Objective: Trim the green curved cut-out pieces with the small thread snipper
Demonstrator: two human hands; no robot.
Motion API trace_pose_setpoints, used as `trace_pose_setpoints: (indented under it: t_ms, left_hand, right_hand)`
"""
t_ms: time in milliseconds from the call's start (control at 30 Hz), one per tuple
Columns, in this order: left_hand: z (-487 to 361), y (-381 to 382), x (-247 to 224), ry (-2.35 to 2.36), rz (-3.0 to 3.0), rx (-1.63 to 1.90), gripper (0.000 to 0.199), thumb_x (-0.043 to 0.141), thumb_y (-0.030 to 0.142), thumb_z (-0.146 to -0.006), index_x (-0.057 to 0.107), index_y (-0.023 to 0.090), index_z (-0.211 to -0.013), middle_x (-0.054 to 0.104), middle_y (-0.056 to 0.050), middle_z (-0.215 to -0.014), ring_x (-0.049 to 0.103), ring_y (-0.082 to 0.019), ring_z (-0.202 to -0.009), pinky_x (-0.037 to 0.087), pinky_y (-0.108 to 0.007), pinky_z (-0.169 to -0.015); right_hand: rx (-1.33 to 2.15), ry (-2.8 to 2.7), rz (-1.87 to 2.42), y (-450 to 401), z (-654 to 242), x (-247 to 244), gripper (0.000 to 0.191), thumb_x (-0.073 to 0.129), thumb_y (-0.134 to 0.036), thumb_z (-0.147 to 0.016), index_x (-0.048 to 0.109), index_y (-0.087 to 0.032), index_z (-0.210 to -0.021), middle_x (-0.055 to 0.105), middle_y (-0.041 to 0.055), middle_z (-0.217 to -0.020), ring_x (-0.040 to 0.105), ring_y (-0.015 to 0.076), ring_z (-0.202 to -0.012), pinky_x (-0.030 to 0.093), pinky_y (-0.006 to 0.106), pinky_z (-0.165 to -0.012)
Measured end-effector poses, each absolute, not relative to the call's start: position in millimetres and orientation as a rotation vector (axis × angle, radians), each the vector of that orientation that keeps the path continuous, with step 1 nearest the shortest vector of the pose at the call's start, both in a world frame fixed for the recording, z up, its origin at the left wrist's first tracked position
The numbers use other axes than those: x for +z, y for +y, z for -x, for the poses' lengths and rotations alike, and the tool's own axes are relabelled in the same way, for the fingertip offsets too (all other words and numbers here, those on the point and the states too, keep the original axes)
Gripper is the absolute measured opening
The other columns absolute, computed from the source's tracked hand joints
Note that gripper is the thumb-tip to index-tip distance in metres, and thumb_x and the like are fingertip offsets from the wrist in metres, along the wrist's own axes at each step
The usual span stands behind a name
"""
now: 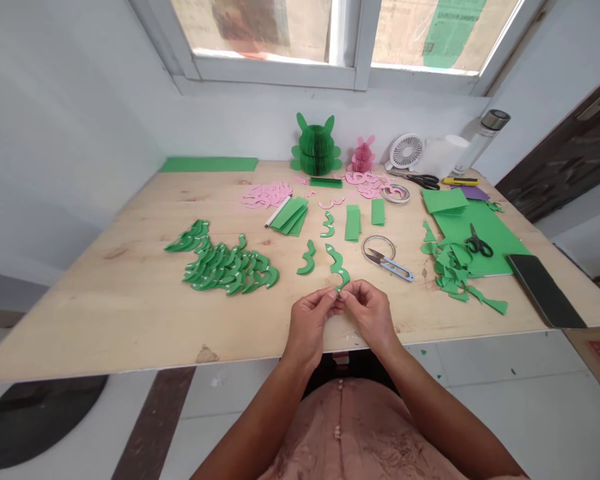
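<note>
Both hands meet near the table's front edge, pinching the lower end of a wavy green paper strip (338,261) that carries small white patches. My left hand (310,320) grips it from the left, and my right hand (370,312) from the right, fingertips nearly touching. Just beyond lie two more wavy green pieces, one wavy cutout (307,259) to the left and a smaller wavy cutout (327,225) farther back. A large heap of green wavy cutouts (225,267) spreads on the left. To the right, blue-handled thread snips (391,265) rest across a tape roll (379,248).
Green paper scraps (450,263), black scissors (479,241) and a phone (545,290) lie right. Folded green papers (290,216) and pink cutouts (266,195) sit mid-table. Along the wall stand a green honeycomb figure (316,148), a pink figure (363,157), a fan (405,151) and a bottle (483,141).
</note>
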State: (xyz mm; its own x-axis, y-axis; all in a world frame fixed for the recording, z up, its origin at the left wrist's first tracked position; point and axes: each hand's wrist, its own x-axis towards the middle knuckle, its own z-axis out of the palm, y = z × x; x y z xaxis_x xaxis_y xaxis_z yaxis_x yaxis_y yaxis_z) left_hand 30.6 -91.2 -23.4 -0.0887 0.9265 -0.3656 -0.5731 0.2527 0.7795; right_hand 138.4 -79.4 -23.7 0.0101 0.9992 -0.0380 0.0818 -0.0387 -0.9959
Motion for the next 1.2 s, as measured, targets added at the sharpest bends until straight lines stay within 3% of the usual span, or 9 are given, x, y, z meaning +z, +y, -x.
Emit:
trace_pose_setpoints:
  t_ms: [833,1200]
  left_hand:
    - [-30.6,-91.1,-26.4,1.045,-0.453,1.310,0.017,0.074,0.022,-0.059,0.072,0.011,-0.072,0.070,-0.005,-0.067,0.059,-0.012,-0.062,0.048,-0.026,-0.067]
    - [-26.9,-88.6,-28.9,1.139,-0.574,1.273,0.017,0.071,0.022,-0.061,0.072,0.013,-0.076,0.067,-0.002,-0.065,0.056,-0.010,-0.058,0.046,-0.023,-0.059]
  right_hand:
    - [1.169,-1.247,1.363,-78.3,-137.4,-21.8,0.012,0.060,-0.028,-0.073,0.060,-0.016,-0.070,0.062,0.0000,-0.064,0.055,0.0124,-0.057,0.045,0.024,-0.055]
    - [1.198,-1.380,1.343,-76.5,-145.3,-25.6,0.014,0.057,-0.030,-0.076,0.057,-0.017,-0.071,0.060,-0.0002,-0.065,0.053,0.0125,-0.059,0.043,0.024,-0.056]
